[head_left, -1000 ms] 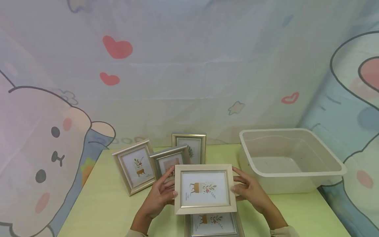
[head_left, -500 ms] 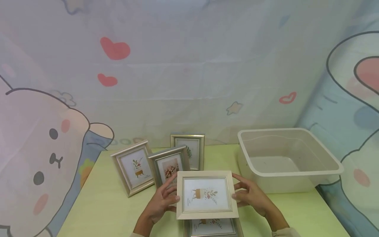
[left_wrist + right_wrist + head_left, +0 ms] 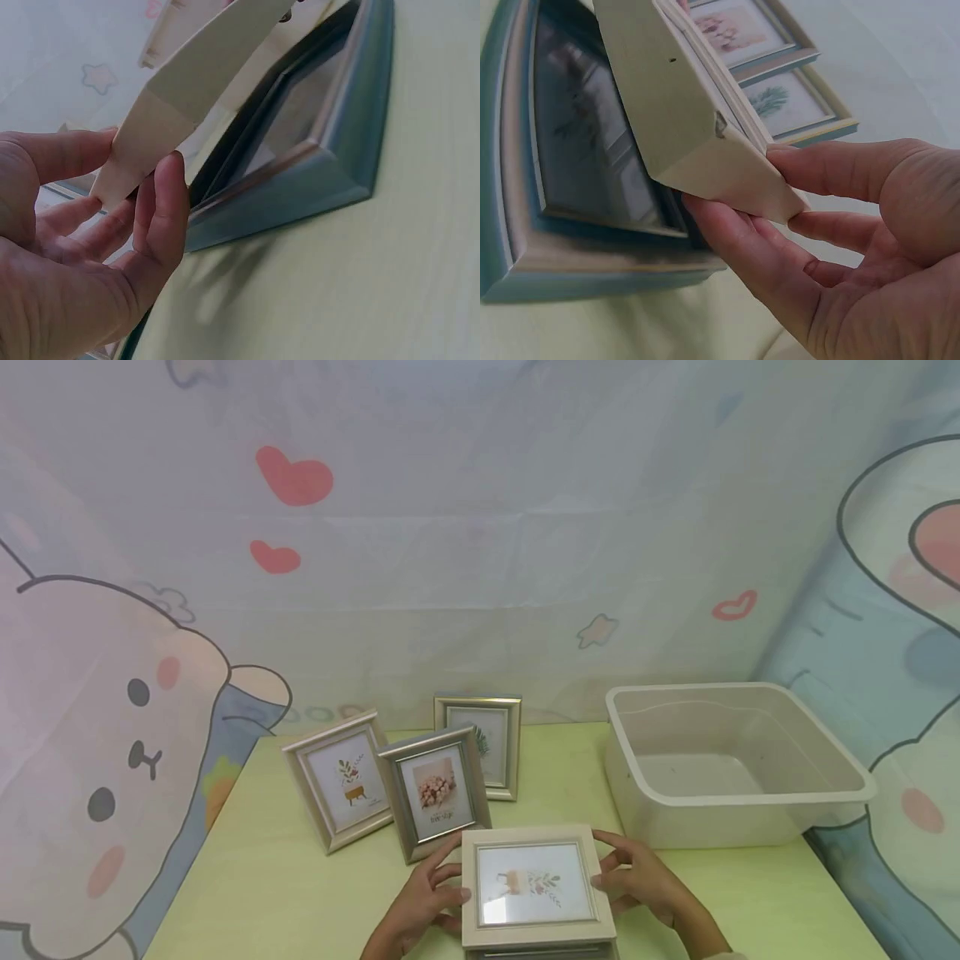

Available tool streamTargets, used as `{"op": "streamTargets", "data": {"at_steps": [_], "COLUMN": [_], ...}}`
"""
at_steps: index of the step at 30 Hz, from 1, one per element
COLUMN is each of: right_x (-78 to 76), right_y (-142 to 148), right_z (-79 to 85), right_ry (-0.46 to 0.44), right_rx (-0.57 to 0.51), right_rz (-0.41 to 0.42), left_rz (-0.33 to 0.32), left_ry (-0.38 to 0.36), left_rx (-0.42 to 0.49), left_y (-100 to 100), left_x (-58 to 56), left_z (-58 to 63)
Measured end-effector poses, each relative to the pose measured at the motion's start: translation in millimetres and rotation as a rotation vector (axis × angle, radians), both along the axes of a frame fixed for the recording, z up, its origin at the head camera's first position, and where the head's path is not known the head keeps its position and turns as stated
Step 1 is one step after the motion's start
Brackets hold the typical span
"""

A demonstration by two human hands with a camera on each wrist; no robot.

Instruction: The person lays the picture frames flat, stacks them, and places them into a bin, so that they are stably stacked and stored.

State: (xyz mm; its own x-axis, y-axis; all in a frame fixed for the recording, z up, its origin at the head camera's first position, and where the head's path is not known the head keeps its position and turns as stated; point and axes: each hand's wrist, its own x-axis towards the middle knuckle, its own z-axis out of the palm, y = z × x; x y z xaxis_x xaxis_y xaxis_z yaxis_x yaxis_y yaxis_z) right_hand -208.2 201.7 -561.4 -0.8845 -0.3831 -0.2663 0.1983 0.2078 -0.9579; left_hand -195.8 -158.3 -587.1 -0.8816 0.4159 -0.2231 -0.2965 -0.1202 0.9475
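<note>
A cream picture frame [image 3: 536,935] with a plant print is held between my two hands, low at the front. My left hand [image 3: 422,902] pinches its left edge, thumb on top and fingers beneath. At the opposite edge, my right hand [image 3: 647,887] grips it the same way. Directly below lies a darker picture frame [image 3: 577,150], mostly hidden in the head view. In the left wrist view, the cream frame [image 3: 180,94] tilts above that lower frame [image 3: 349,169], and a gap shows between them.
Standing behind are a champagne picture frame [image 3: 347,781], a grey-silver one with a flower print [image 3: 437,793], and a gold-edged one [image 3: 495,747]. A large beige plastic tub [image 3: 712,822] stands at the right on the yellow-green table [image 3: 247,893]. A cartoon-print cloth [image 3: 465,568] hangs behind.
Both hands have lowered the cream frame toward me over the darker frame, covering most of it. The flower-print frame behind now shows almost fully.
</note>
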Motion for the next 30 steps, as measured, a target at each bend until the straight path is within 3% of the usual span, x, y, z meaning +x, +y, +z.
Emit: {"op": "streamTargets", "data": {"at_steps": [4,11,21,30], "right_x": [0.5,3.4,5.7,6.5], "right_y": [-0.5,-1.7,-1.3,-3.4], "right_z": [-8.7,-17.3,-15.7,-10.8], "right_ry": [0.001,-0.007,-0.017,-0.017], "right_rx": [0.025,0.061,0.056,0.067], "right_rz": [-0.006,-0.015,0.014,0.031], "left_rz": [0.033,0.047,0.062,0.073], "left_ry": [0.026,0.046,0.058,0.099], "left_rx": [-0.051,-0.139,-0.231,-0.320], "left_y": [5.1,11.3,16.7,20.5], "left_x": [4.5,9.6,15.0,16.1], "left_z": [-5.2,-1.4,-3.2,5.7]}}
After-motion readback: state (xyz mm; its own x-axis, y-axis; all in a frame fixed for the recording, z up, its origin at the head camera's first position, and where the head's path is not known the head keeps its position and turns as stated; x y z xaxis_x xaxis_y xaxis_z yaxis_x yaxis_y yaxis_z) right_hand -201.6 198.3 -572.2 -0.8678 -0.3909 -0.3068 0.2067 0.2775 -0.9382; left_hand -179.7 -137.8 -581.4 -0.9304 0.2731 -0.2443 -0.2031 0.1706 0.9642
